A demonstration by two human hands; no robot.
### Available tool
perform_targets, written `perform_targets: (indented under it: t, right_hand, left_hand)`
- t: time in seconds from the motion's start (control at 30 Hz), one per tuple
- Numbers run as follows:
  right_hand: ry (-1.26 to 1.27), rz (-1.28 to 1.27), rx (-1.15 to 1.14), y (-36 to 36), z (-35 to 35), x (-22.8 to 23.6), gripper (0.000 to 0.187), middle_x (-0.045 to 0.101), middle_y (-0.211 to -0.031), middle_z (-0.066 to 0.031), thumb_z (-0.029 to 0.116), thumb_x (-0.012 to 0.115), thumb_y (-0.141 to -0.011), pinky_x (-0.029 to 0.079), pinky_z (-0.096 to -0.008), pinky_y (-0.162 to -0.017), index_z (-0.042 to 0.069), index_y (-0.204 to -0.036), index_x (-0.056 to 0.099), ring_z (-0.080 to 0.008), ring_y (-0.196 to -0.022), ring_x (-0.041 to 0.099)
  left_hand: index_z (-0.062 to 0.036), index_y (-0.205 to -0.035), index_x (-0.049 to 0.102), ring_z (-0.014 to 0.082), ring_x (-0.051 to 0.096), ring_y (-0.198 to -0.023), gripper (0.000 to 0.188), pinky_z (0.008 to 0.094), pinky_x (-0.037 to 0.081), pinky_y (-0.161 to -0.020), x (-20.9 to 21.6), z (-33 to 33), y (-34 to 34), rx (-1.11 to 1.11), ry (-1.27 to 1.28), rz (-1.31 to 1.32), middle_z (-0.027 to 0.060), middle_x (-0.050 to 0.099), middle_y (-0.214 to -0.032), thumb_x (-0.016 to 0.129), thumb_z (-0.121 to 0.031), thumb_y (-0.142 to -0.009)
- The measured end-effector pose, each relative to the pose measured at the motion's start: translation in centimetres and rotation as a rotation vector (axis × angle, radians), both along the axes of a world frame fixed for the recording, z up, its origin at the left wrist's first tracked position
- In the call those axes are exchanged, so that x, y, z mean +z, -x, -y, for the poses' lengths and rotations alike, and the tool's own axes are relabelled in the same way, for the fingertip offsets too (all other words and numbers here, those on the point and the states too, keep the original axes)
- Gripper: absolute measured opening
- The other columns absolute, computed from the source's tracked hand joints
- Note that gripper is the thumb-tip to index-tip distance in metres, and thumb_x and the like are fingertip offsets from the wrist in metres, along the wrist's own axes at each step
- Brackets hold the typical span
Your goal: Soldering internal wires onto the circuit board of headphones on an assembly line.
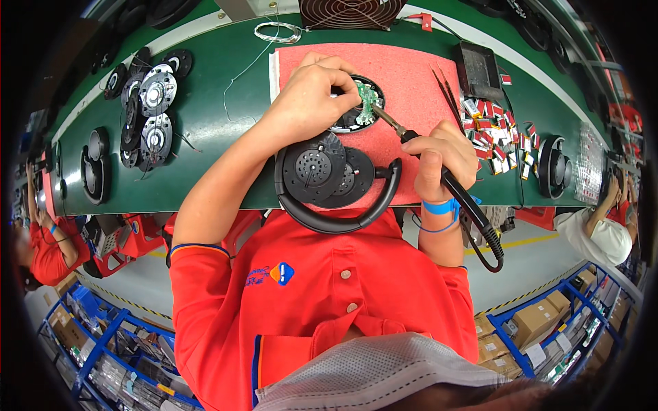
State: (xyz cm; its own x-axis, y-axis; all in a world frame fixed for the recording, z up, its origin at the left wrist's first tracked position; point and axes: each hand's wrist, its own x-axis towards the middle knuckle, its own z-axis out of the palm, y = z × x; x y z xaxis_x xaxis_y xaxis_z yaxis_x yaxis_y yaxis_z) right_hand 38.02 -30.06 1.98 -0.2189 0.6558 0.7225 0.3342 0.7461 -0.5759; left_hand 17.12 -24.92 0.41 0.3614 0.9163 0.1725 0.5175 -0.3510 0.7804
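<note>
My right hand [445, 163] is wrapped round the black handle of a soldering iron [454, 185]. Its metal tip reaches a small green circuit board [368, 101], which sits in a round black headphone ear cup [378, 83]. Over the left side of that cup, my left hand [317, 96] is closed in a pinch at the board's edge; what lies between its fingertips is hidden. Nearer to me, a black headphone headband [329, 222] curves around two round speaker plates [317, 168] with perforated centres. Beneath all this is a pink mat [404, 75].
Several small battery cells [490, 133] lie scattered at right beside tweezers [447, 92] and a black tray [478, 70]. Speaker parts [156, 92] are piled at left. A coil of thin wire [277, 32] and a fan grille [351, 12] are at the back. Co-workers sit on both sides.
</note>
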Motion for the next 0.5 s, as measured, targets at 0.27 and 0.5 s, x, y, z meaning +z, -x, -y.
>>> perform_targets:
  t: [0.27, 0.5]
  right_hand:
    - [0.005, 0.023, -0.003, -0.21, 0.10, -0.13, 0.034, 0.052, -0.053, -0.0047, 0.020, 0.052, -0.091, 0.028, -0.0304, -0.044, 0.000, -0.066, 0.061, -0.0162, -0.045, 0.040]
    - [0.017, 0.040, 0.000, 0.07, 0.16, 0.00, 0.032, 0.053, -0.053, -0.0049, 0.020, 0.053, -0.091, 0.030, -0.0306, -0.044, 0.001, -0.066, 0.062, -0.0169, -0.045, 0.042]
  left_hand:
    - [-0.0020, -0.078, 0.071, 0.0289, 0.050, -0.107, 0.012, 0.0369, 0.041, -0.094, 0.63, -0.48, 0.20, -0.075, 0.050, -0.070, 0.0078, 0.064, -0.106, 0.065, -0.012, -0.075]
    - [-0.0023, -0.079, 0.070, 0.0296, 0.050, -0.107, 0.012, 0.0375, 0.042, -0.093, 0.88, -0.84, 0.34, -0.124, 0.058, -0.101, 0.0087, 0.064, -0.105, 0.065, -0.012, -0.074]
